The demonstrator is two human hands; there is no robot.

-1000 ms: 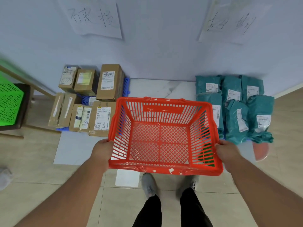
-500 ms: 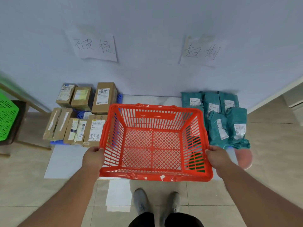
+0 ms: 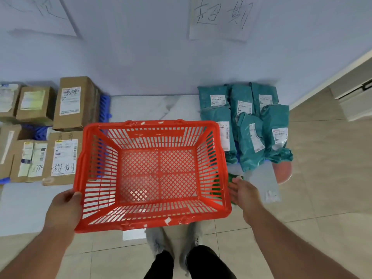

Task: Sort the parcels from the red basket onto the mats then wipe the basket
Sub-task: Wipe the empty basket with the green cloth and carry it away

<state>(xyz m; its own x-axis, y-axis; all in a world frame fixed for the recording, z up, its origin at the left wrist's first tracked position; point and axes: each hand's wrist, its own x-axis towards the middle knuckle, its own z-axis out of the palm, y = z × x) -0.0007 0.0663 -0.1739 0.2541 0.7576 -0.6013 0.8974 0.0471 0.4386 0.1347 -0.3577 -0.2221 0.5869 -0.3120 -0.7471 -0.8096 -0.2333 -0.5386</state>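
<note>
Right hand lets go, fingers loose at three o'clock beside the red slatted plastic basket; left hand grips its nine o'clock rim.

The basket sits in the middle, above the floor, with nothing inside it. The left hand grips its left rim near the front corner; the right hand is just beside its right wall. Left of the basket lie the cardboard boxes, in rows reaching back to the wall. Right of it lie the bagged parcels, overlapping one another, also against the wall. A paper sign hangs on the wall above the bagged parcels. The person's shoes stand in front of the basket.
</note>
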